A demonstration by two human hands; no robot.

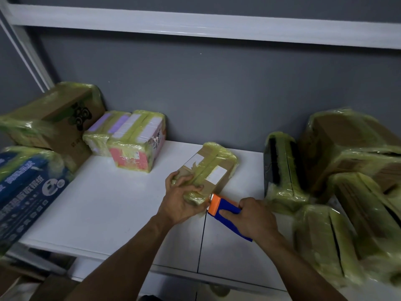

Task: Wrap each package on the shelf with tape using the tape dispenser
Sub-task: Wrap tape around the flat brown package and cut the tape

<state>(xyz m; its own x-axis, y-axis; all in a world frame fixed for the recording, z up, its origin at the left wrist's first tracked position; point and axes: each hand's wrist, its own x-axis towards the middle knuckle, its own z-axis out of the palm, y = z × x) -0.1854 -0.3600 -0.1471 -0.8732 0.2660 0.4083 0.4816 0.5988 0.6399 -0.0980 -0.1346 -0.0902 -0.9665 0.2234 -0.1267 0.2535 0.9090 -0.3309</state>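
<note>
A small brown cardboard package (213,168) with white labels and bands of yellowish tape lies in the middle of the white shelf (112,205). My left hand (181,199) grips its near end, fingers spread over the taped corner. My right hand (252,217) holds a blue tape dispenser (227,216), whose orange head touches the package's near right corner. The tape roll itself is hidden by my hand.
Taped boxes crowd both sides: a large brown box (58,122) and a blue printed box (26,192) on the left, a pink-sided parcel (138,142) behind, and several wrapped parcels (342,170) on the right. A grey wall and an upper shelf rail (195,25) close the back.
</note>
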